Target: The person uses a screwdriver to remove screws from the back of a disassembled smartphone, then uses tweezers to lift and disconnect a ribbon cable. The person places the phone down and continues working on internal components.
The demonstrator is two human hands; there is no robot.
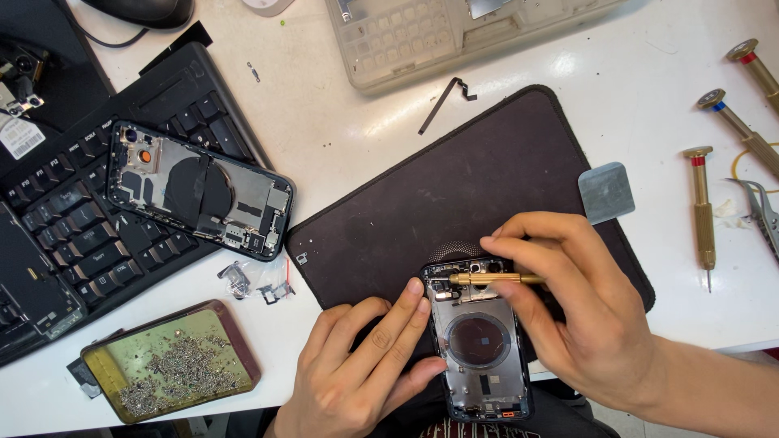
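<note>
Count, left to right. One black keyboard [89, 219] fills the left of the frame, running from upper centre-left down to the left edge. On it lies one opened phone housing [199, 191], inner parts up, tilted, with a round dark coil at its middle. Lower left: one shallow tray [170, 361] with a dark red rim, holding a heap of tiny screws, too many and too small to count. Between tray and keyboard lie two small metal brackets [251, 284] on the white table [341, 130].

Centre: one dark work mat [454, 186], set at an angle. Above it, at the top edge, one pale translucent parts case [422, 36], and one thin black flex strip [445, 101] just beyond the mat's upper corner.

Lower centre: one second phone housing [480, 345], open side up, its lower end over the table edge. The left hand [357, 377] rests against the housing's left side, two fingertips [415, 294] touching its upper left corner, thumb near the lower left edge; fingers are extended, nothing enclosed. The right hand [584, 312] is closed in a pinch around one brass screwdriver [495, 278], held nearly level, its tip at the housing's upper left, near the camera area. The housing thus lies between both hands, directly under the tool.

Right: one grey metal pry card [606, 191] at the mat's right corner; three further brass screwdrivers [702, 211] on the table, well apart from the hands; one pair of tweezers [763, 212] at the right edge
</note>
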